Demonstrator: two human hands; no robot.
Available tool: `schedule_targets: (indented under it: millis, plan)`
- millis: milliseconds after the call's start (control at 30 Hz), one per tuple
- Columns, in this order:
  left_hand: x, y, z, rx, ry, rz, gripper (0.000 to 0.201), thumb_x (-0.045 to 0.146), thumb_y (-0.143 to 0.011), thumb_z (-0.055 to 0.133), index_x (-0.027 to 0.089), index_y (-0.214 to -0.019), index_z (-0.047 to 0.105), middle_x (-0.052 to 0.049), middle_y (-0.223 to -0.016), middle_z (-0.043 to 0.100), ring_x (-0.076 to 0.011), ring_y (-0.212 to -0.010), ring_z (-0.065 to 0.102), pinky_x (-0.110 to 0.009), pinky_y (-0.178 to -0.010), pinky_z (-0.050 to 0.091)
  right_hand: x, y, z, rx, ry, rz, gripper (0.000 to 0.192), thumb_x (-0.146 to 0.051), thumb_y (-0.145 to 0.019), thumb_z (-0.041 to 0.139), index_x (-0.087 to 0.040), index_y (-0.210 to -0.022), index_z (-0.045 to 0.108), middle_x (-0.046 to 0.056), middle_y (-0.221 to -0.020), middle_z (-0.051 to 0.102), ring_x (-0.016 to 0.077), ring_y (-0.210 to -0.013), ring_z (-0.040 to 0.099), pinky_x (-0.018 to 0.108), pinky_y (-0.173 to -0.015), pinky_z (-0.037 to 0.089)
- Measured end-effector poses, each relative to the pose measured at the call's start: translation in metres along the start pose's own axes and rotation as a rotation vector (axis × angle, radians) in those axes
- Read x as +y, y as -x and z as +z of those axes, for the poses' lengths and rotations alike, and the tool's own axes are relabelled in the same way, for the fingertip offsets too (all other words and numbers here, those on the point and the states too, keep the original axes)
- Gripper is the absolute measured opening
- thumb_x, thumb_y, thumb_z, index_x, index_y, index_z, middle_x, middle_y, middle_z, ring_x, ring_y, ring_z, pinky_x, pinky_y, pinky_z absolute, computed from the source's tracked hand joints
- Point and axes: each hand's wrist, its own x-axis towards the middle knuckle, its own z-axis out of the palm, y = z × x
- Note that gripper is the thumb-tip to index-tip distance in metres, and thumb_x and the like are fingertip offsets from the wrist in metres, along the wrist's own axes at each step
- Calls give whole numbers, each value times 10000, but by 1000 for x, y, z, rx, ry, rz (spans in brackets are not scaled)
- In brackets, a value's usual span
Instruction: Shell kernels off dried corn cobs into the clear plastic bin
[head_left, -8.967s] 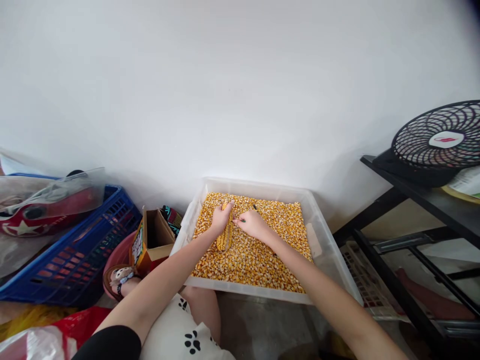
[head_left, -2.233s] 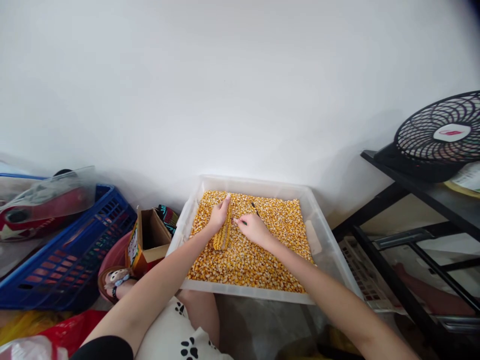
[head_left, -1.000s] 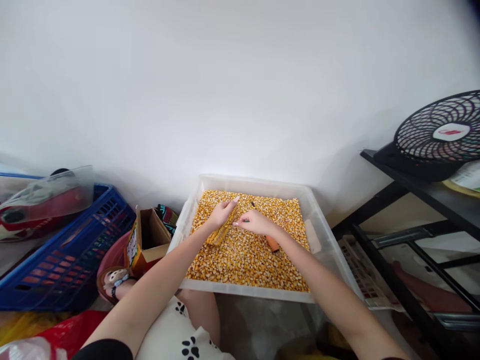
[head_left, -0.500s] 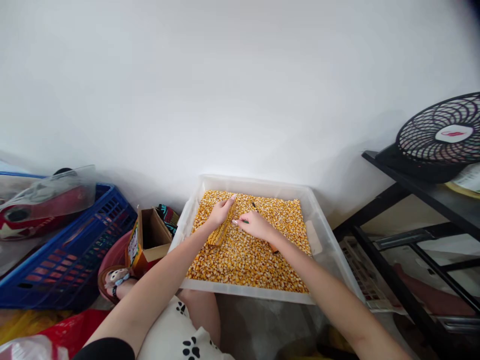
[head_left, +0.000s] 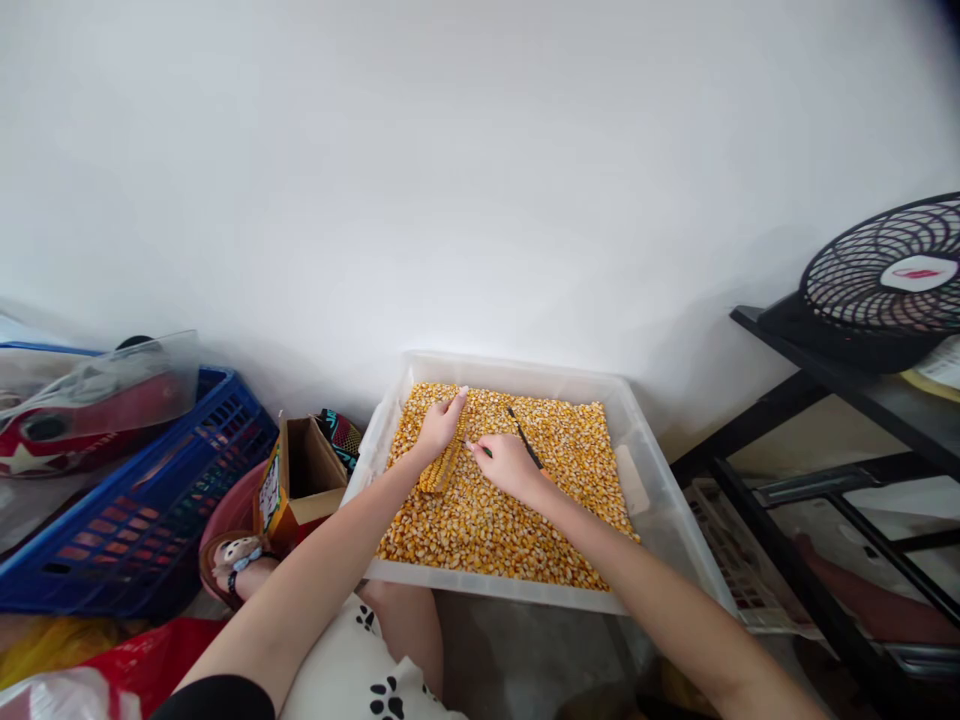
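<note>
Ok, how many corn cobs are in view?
1: the corn cob, held by the left hand over the loose kernels in the plastic bin. Any others buried under the kernels would be hidden.

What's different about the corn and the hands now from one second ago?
The long yellow corn cob swung a little, so its far end points more straight ahead. The right hand moved slightly back toward the person, showing more of the thin black rod. The left hand still holds the cob, and the rectangular cloudy plastic bin of loose yellow kernels stayed put.
</note>
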Motion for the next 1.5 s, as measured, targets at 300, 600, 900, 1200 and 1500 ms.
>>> schedule_targets:
  millis: [300, 600, 900, 1200, 1500]
  plan:
    - [2, 0, 0, 31, 29, -31, 537, 667, -717, 471, 157, -553, 519, 13, -505, 458, -148, -586, 443, -254, -597, 344, 0, 0, 6, 15, 46, 18, 343, -303, -896, 439, -170, -661, 651, 65, -632, 656, 147, -558, 525, 275, -555, 241]
    - [-2, 2, 4, -18, -63, 31, 535, 655, -756, 417, 166, -548, 482, 22, -525, 418, -127, -563, 374, -242, -551, 284, 14, -6, 9, -25, -106, -47, 357, -305, -883, 456, -156, -588, 591, 10, -530, 550, 104, -504, 419, 236, -525, 235]
    - [10, 21, 17, -232, -276, 227, 492, 572, -817, 389, 175, -527, 424, 28, -489, 401, -122, -529, 387, -244, -541, 257, 39, -11, -12, -289, -211, -146, 373, -321, -804, 520, -147, -478, 469, -61, -420, 342, 70, -449, 295, 224, -478, 192]
    - [2, 11, 12, -186, -201, 112, 524, 632, -805, 358, 174, -559, 420, 38, -518, 335, -115, -543, 344, -247, -533, 250, 44, -13, -19, -285, -212, -152, 386, -411, -822, 487, -145, -544, 527, -40, -482, 427, 83, -487, 350, 231, -502, 229]
    - [4, 11, 11, -191, -202, 118, 524, 632, -813, 342, 177, -560, 403, 41, -516, 321, -110, -536, 332, -244, -536, 252, 36, -12, -14, -206, -187, -130, 350, -337, -827, 494, -151, -531, 509, -40, -469, 421, 86, -491, 353, 230, -508, 225]
